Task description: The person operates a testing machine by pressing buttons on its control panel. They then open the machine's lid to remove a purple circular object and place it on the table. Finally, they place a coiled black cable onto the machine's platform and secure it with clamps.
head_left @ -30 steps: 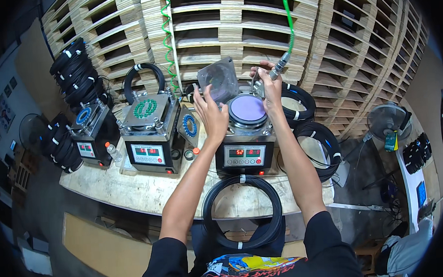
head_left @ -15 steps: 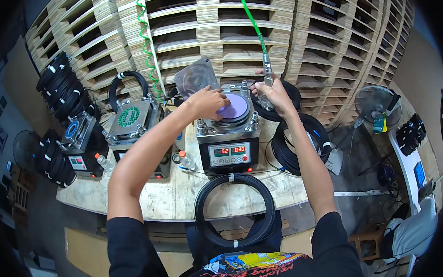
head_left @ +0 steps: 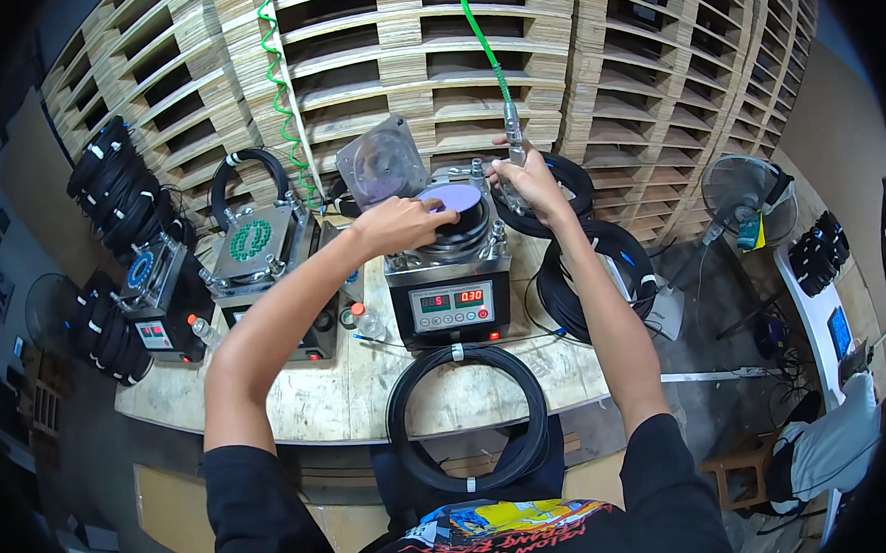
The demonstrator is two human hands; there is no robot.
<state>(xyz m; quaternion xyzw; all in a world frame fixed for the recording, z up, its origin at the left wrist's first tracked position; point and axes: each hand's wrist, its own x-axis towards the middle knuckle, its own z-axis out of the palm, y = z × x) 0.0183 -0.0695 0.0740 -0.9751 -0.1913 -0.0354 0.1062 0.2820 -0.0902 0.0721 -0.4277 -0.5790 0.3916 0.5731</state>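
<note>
My left hand (head_left: 400, 225) pinches the near left edge of a thin purple disc (head_left: 454, 195), which is tilted up over the round black turntable (head_left: 461, 237) of a polishing machine. The machine's metal box has a front panel (head_left: 452, 306) with red lit digits. To the right of the disc, my right hand (head_left: 530, 180) is wrapped round what looks like an air blow gun (head_left: 513, 129), joined to a green hose (head_left: 480, 34) from above. Its lower part is partly hidden by my fingers. A clear square plate (head_left: 381, 166) leans behind my left hand.
Two similar machines stand left, one bearing a plate of green parts (head_left: 251, 240), one a blue ring (head_left: 141, 270). A small bottle (head_left: 367, 323) stands beside the middle machine. Black cable coils (head_left: 603, 278) lie right; another coil (head_left: 400, 419) overhangs the table's front edge. Stacked pallets (head_left: 352, 71) rise behind.
The purple disc lay flat on the turntable; now my left hand has tilted it up, baring black surface beneath. The head view has shifted slightly. My right hand keeps hold of the blow gun.
</note>
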